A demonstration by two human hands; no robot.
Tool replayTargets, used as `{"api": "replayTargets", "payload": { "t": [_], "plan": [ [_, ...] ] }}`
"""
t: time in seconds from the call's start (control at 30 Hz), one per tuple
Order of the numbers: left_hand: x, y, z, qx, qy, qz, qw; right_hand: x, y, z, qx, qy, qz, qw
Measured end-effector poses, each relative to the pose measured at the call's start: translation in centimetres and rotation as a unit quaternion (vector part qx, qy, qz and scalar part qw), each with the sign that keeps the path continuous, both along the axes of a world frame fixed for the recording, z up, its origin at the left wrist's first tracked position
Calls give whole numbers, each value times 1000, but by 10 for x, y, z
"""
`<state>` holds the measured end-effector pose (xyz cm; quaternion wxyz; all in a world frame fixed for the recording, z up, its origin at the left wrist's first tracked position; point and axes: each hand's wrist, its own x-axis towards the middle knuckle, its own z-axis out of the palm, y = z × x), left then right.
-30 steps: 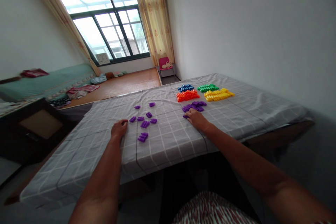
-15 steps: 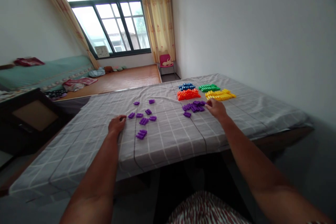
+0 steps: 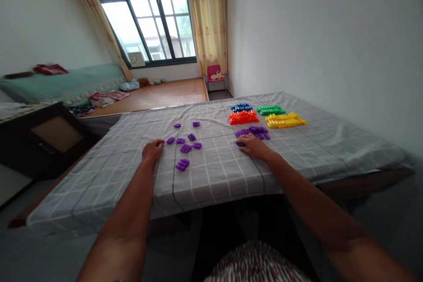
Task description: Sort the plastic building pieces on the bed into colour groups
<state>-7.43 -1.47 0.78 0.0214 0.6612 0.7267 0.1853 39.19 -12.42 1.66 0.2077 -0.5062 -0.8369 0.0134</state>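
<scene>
Several small purple pieces (image 3: pixel 186 148) lie scattered on the left half of the checked cloth. Just left of them my left hand (image 3: pixel 153 150) rests on the cloth, its fingers curled; whether anything is between them is too small to tell. At the near edge of a purple pile (image 3: pixel 259 131), my right hand (image 3: pixel 253 146) has its fingers round a purple piece (image 3: pixel 240 143). Behind that pile sit an orange pile (image 3: pixel 243 117), a blue pile (image 3: pixel 241 107), a green pile (image 3: pixel 271 110) and a yellow pile (image 3: pixel 285 120).
The checked cloth (image 3: pixel 214 176) covers the table, whose front edge runs below my hands. A wall (image 3: pixel 317 53) borders the right side. A dark cabinet (image 3: pixel 36 141) stands at the left, and a pink chair (image 3: pixel 213 70) is near the window.
My right hand has moved left from the right end of the purple pile to the piece at its near left. My left hand stays beside the scattered pieces. The view has shifted slightly.
</scene>
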Motion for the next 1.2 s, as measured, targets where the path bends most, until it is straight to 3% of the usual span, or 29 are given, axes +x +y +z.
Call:
{"api": "replayTargets", "payload": {
  "t": [0.13, 0.27, 0.37, 0.5, 0.6, 0.7, 0.8, 0.93, 1.07, 1.2],
  "plan": [
    [2, -4, -1, 5, -9, -12, 1000, 0, 0, -4, 7, -30, -68, 997],
    [4, -4, -4, 20, -11, -17, 1000, -8, 7, 6, 51, -50, -154, 985],
    [4, -5, -6, 22, -12, -18, 1000, -46, 15, 19, 62, -9, -74, 995],
    [4, -7, -5, 29, -27, -23, 999, -123, 29, 24, 1, -20, 55, 998],
    [4, -8, -3, 20, -37, -21, 999, -166, 39, 18, -36, -48, 62, 996],
    [3, -8, -1, 20, -34, -21, 999, -179, 45, 13, -53, -48, 44, 996],
    [0, -6, -1, 19, -31, -19, 999, -163, 39, 13, -57, -21, 32, 998],
    [-2, -3, 0, 10, -21, -18, 1000, -104, 18, 17, -33, 46, -21, 998],
    [-1, -3, 1, 8, -13, -23, 1000, -17, -1, 20, 27, 80, -193, 977],
    [0, -3, 3, 8, -5, -21, 1000, 50, -9, 15, 38, 32, -342, 938]
  ]
}}
